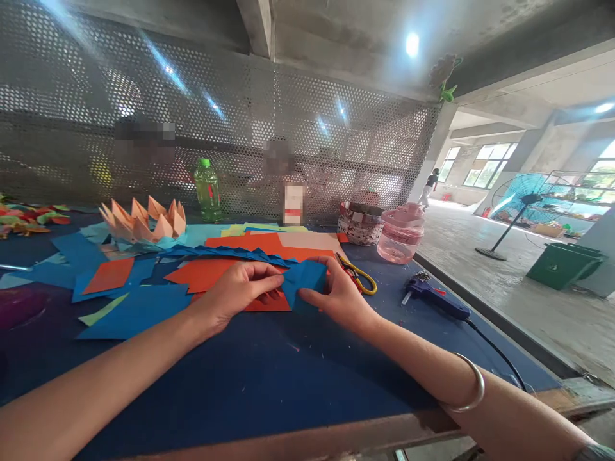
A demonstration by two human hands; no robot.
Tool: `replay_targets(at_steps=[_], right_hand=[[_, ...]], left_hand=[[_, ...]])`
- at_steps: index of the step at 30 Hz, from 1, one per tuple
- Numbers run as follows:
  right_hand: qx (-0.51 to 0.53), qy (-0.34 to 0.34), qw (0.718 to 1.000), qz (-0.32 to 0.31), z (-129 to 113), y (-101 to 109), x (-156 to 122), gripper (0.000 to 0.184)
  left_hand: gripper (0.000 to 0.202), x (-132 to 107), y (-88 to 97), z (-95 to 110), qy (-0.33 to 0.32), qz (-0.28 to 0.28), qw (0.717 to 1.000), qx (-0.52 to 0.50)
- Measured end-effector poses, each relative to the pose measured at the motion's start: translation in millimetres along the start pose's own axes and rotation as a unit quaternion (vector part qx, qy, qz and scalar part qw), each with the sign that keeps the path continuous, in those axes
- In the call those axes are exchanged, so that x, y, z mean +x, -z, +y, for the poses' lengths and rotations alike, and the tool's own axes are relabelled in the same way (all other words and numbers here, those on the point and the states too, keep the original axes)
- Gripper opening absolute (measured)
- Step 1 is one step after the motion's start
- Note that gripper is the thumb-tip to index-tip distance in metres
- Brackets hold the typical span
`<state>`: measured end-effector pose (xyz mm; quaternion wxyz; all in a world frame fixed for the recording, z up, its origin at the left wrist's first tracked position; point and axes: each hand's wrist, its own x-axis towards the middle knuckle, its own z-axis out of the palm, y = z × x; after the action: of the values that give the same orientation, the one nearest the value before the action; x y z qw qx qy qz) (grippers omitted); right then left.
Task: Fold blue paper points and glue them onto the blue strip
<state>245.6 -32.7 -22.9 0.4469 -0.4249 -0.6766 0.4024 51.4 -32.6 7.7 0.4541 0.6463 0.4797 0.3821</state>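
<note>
While the left grip [243,294] lies open on orange paper [269,302], the right grip [336,296] pinches blue paper [303,282].

The room is bright, with daylight entering through the windows [485,166] at right, and a ceiling lamp [412,44] flares white. Streaks of glare cross the perforated metal screen [230,121]. Soft shadows fall beneath the left hand [235,298] and right hand [339,298] on the dimmer bench [240,390]. Frame edges bow from wide-angle distortion; the far floor [461,243] looks washed out.
</note>
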Motion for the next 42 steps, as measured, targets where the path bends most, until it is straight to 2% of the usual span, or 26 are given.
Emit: replay_targets(at_steps=[5,9,14,17,20,23,26,29,31,33,35,37,39,42], right_hand=[[-0.013,0.005,1.000,-0.002,-3.8,-1.3,-1.7,0.051],[-0.012,0.002,1.000,0.004,-3.7,-1.2,-1.8,0.052],[0.030,0.020,0.999,0.019,-2.4,-0.3,-1.5,0.039],[0.022,0.040,0.998,0.031,-3.5,-0.4,-1.4,0.037],[0.010,0.050,0.998,0.042,-4.0,-2.1,-2.2,0.036],[-0.002,0.060,0.997,0.045,-2.7,-3.8,-2.9,0.032],[-0.036,0.086,0.994,0.051,-3.0,-3.4,-3.8,0.029],[-0.112,0.178,0.974,0.079,-8.1,0.1,-6.1,0.038],[-0.200,0.251,0.944,0.080,-12.7,2.8,-8.4,0.052],[-0.288,0.303,0.906,0.063,-16.2,4.4,-10.7,0.055],[-0.348,0.338,0.873,0.043,-17.4,4.6,-12.1,0.046],[-0.376,0.360,0.853,0.029,-16.5,3.9,-12.0,0.031],[-0.381,0.369,0.847,0.026,-14.6,3.5,-10.6,0.019],[-0.362,0.362,0.858,0.026,-12.3,3.4,-7.9,0.010]], left_hand=[[0.024,-1.8,-2.3,-0.3,0.027,0.006,0.997,-0.072],[0.022,-1.1,-2.2,-4.8,0.026,0.006,0.996,-0.081],[0.022,1.2,-1.1,-5.7,0.012,0.010,0.997,-0.070],[0.020,0.9,-2.8,-4.4,0.038,0.018,0.992,-0.119],[0.022,-0.4,-5.2,-5.0,0.076,-0.020,0.979,-0.188],[0.027,-1.1,-6.5,-7.0,0.092,-0.060,0.972,-0.210],[0.025,-0.8,-5.9,-7.0,0.098,-0.045,0.971,-0.214],[0.023,-0.4,-3.9,-3.8,0.114,-0.011,0.967,-0.227],[0.021,-0.5,-2.8,-1.4,0.126,0.012,0.963,-0.237],[0.018,-0.4,-2.2,-0.2,0.128,0.020,0.959,-0.251],[0.017,-0.2,-1.9,-0.2,0.124,0.012,0.958,-0.259],[0.017,0.0,-1.7,-1.0,0.125,0.007,0.958,-0.258],[0.016,0.0,-1.9,-1.9,0.125,0.013,0.960,-0.251],[0.014,-1.1,-3.7,-2.7,0.096,0.012,0.970,-0.221]])
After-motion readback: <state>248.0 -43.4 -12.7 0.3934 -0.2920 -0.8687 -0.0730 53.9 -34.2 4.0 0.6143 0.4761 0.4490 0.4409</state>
